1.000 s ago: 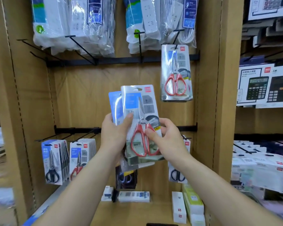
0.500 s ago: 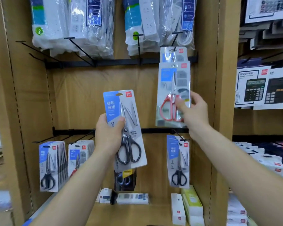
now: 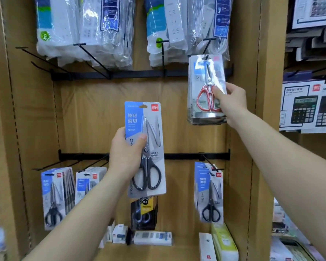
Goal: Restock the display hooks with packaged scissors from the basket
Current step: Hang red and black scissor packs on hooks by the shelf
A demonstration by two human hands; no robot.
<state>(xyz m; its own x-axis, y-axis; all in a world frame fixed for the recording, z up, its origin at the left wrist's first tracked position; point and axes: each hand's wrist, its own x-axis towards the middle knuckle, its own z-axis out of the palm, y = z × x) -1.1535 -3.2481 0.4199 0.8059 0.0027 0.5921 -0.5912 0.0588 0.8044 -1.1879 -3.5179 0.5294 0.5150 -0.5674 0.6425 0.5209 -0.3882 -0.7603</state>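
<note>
While at hook, pkg, R hand.

Both bare arms raised, each of the hands holding a pack.
The left hand sits at centre, thumb across the front of a black-handled scissors pack, fingers wrapped behind, holding it upright; its forearm rises from the lower left. The right hand reaches higher and further right, arm nearly straight, thumb pressed on the front of a red-handled scissors pack, fingers behind it.
</note>
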